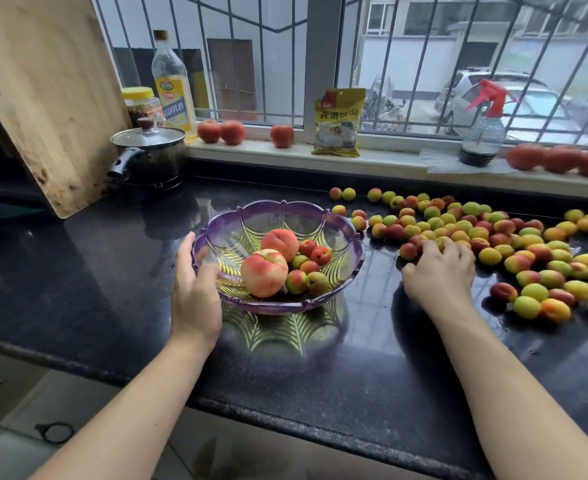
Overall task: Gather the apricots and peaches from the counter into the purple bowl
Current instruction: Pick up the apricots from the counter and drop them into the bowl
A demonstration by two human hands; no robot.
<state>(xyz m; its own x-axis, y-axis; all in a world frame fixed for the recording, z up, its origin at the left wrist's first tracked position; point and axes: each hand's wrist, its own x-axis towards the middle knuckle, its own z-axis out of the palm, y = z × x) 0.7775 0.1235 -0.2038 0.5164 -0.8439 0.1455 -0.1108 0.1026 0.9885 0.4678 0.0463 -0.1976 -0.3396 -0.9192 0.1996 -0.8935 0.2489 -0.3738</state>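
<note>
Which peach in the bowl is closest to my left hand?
The front peach, paler and larger-looking, beside the left hand; the redder peach sits farther back.

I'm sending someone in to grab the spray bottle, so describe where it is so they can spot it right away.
Look along the white windowsill under the barred window, toward its right end. The spray bottle stands upright there on a white sheet, between the yellow packet and a row of red peaches. It is the only clear bottle with a red trigger head and dark liquid at the bottom.

One head-worn wide-angle view looks forward and down, close over the counter (112, 289), edges seemingly warped.
</note>
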